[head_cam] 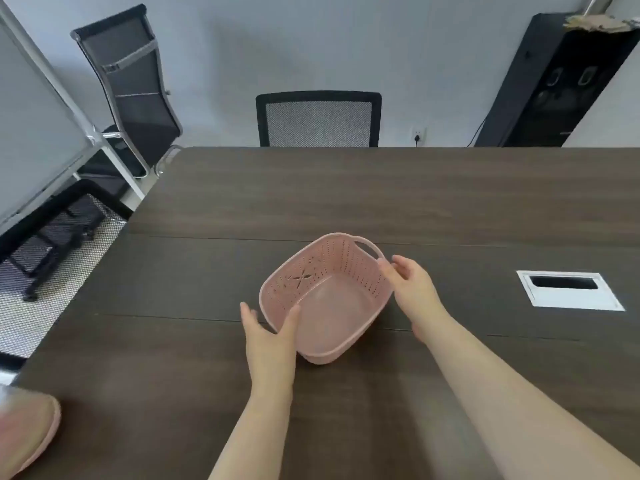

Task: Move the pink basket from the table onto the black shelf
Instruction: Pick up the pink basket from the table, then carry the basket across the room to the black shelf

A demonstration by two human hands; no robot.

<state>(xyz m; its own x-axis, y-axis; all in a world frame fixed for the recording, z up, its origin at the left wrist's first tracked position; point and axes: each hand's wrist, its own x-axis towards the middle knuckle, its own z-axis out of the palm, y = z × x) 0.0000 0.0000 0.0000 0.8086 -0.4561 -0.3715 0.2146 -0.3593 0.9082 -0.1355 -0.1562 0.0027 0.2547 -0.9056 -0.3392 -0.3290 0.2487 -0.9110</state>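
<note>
Bare-skinned left hand at the near-left corner of the pink basket: hand spread open, thumb lying over the rim on the inside, other fingers on the outside of the wall — not closed around it. Right hand at the basket's right side, palm turned toward the wall, fingers loosely extended near the rim just below the far handle; whether they actually touch the plastic cannot be told. Neither hand has a firm hold.

Pink basket: perforated plastic, rounded-rectangular, empty, sitting flat on the dark wood-grain tabletop, turned at an angle to the table edges. Loop handle visible on its far-right end.

Outward on the tabletop — a white cable-port cover set into the surface, well apart to the right of the basket. A second pink rounded object shows partly at the lower-left frame edge; blurred, type not determinable.

Beyond the far edge: black mesh-back chair pushed up to the tabletop, a taller grey-framed mesh chair off the left corner. Black shelf stands against the wall at far right, with some tan material lying on its top. Wall socket with a plug between the chair and the shelf.
</note>
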